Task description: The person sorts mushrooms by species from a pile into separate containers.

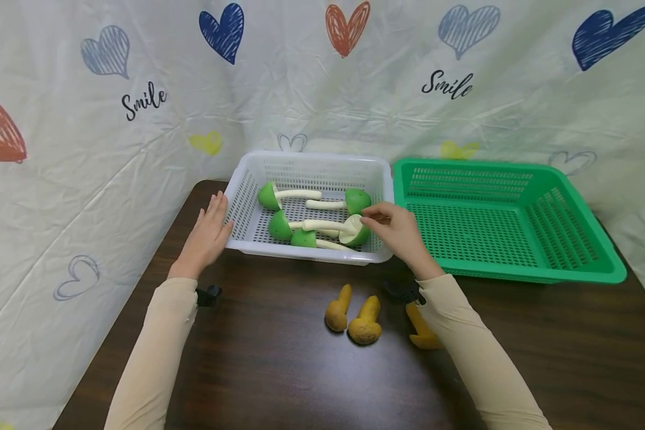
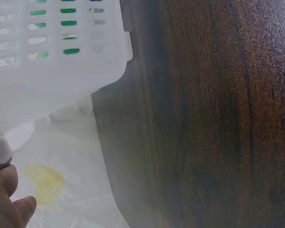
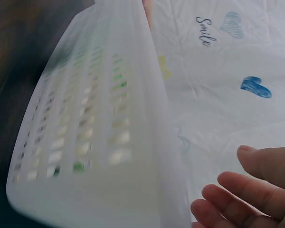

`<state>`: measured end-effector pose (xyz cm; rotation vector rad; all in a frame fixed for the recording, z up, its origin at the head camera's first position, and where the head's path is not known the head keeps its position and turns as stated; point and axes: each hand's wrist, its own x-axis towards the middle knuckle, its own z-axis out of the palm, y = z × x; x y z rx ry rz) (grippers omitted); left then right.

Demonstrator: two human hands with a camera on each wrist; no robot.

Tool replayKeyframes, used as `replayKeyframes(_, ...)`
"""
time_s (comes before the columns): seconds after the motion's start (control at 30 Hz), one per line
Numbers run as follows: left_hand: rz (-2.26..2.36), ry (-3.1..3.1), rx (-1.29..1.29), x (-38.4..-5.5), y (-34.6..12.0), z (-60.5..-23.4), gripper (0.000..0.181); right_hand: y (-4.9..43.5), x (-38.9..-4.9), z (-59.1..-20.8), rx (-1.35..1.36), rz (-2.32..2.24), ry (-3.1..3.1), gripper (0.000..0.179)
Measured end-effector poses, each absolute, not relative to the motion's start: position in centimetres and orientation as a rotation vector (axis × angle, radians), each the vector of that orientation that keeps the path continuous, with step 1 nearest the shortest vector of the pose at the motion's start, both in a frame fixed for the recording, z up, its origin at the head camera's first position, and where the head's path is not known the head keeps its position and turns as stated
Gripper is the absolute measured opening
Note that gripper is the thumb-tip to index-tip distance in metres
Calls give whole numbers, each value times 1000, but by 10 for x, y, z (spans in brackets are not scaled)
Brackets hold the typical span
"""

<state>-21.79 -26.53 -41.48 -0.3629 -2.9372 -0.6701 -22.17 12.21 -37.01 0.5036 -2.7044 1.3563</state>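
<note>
A white perforated basket holds several green-capped mushrooms with white stems. My left hand rests against its left rim, fingers straight; the left wrist view shows only some of those fingers beside the basket corner. Over the basket's right end is my right hand, its fingertips close to the cap of an upturned green-capped mushroom. The right wrist view shows the thumb and fingers apart, with nothing visible between them. Whether the fingertips touch that cap cannot be told.
A green perforated basket stands right of the white one. On the dark wooden table in front lie yellow-brown mushrooms, one partly behind the right forearm. A white sheet with printed hearts hangs at the back and left.
</note>
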Motion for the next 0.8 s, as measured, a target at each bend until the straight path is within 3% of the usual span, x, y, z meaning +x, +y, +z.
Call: replayKeyframes(0.8,-648,-2933,-368,-216,-265,-414,62,316,-158,-370,289,726,-2602,36)
